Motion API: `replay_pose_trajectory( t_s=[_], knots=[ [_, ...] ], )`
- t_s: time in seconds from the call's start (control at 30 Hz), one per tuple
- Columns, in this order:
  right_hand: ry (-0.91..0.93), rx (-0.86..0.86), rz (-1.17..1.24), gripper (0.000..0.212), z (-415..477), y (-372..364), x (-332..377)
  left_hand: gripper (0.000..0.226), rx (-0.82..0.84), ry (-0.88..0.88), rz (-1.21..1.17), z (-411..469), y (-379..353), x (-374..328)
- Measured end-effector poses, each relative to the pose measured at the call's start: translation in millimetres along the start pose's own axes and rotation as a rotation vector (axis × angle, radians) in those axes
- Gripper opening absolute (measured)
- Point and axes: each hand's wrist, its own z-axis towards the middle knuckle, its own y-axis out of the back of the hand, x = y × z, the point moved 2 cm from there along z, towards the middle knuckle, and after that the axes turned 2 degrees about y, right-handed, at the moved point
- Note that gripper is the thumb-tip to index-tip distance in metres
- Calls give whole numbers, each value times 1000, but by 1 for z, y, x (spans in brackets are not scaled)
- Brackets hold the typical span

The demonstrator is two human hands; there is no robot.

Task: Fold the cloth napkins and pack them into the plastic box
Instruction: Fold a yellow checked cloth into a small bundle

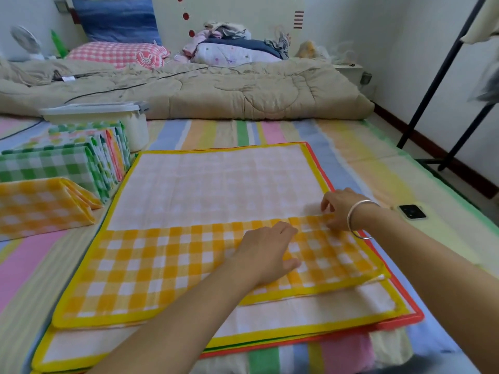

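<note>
My left hand (266,252) lies flat on the yellow checked napkin (189,190). Its fingers are straight and close together with the thumb out to the side, and they press down the flap (151,268) folded up from the napkin's near edge. The flap shows bright yellow checks; the rest of the napkin, beyond the fold edge, shows its pale reverse. My right hand (341,209) is at the right end of that flap, fingers curled down and pinching its top edge close to the napkin's right border. A silver bangle (360,220) sits on that wrist.

Under the napkin lies a stack of flat napkins (310,309), whose yellow and red borders stick out past its near and right edges. Just beside the napkin's left border is a folded yellow napkin (40,209). Behind that are a folded green checked napkin (46,164) and a row of folded napkins (113,147) standing on edge. The plastic box (136,128) stands beyond the napkin's far left corner, behind that row, with its lid (91,107) resting on top. A phone (412,211) lies to the right of the napkin, near my right wrist. Everything rests on a striped sheet (351,147), and a beige quilt (229,90) is bunched across it well beyond the napkin's far edge.
</note>
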Motion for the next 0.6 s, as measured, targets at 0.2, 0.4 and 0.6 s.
replay_pose_trajectory(
  t_s=[0.2,0.4,0.6],
  knots=[
    [-26,187,-149,32,11,13,3,83,77,26,-76,4,-1,7],
    [-42,-50,442,22,3,18,-12,103,92,46,-88,6,-6,7],
    [-151,127,627,34,-34,0,-30,108,97,71,-83,2,-3,4]
  ],
)
